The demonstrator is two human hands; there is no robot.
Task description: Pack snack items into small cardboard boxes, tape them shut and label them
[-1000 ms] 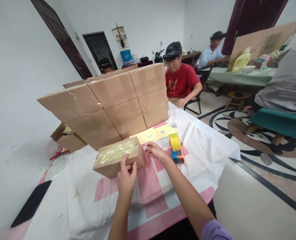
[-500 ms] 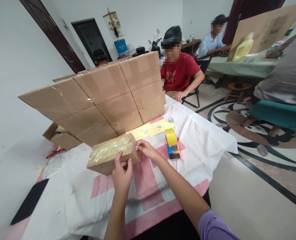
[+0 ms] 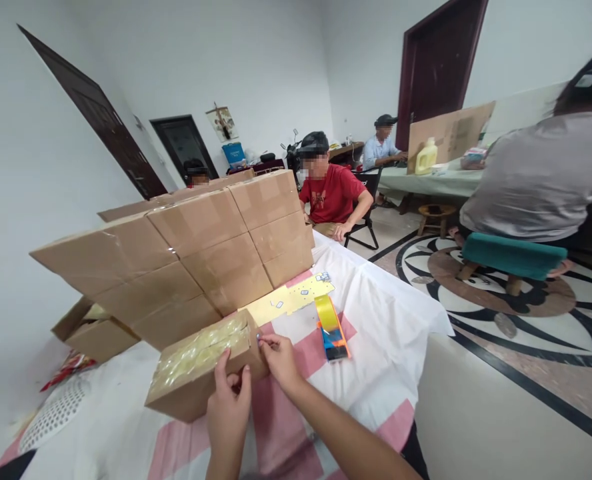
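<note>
A small cardboard box [image 3: 196, 373] with a wide band of clear tape on top lies on the white and pink cloth [image 3: 391, 333]. My left hand [image 3: 227, 412] grips its near side, thumb up against the front face. My right hand [image 3: 277, 359] pinches a tiny white sticker at the box's right end, fingers closed on it. A yellow sheet with small stickers [image 3: 289, 299] lies just behind the box. A tape dispenser with a yellow roll [image 3: 329, 325] rests to the right of my right hand.
A stack of taped cardboard boxes [image 3: 201, 250] forms a wall behind the small box. An open carton [image 3: 89, 330] sits at the left. A person in a red shirt [image 3: 331, 193] sits past the table; other people sit at a green table [image 3: 429, 180] on the right.
The camera has tilted up, so box and hands sit lower in view. My right hand stays pinched at the box's right end; my left hand keeps its grip.
</note>
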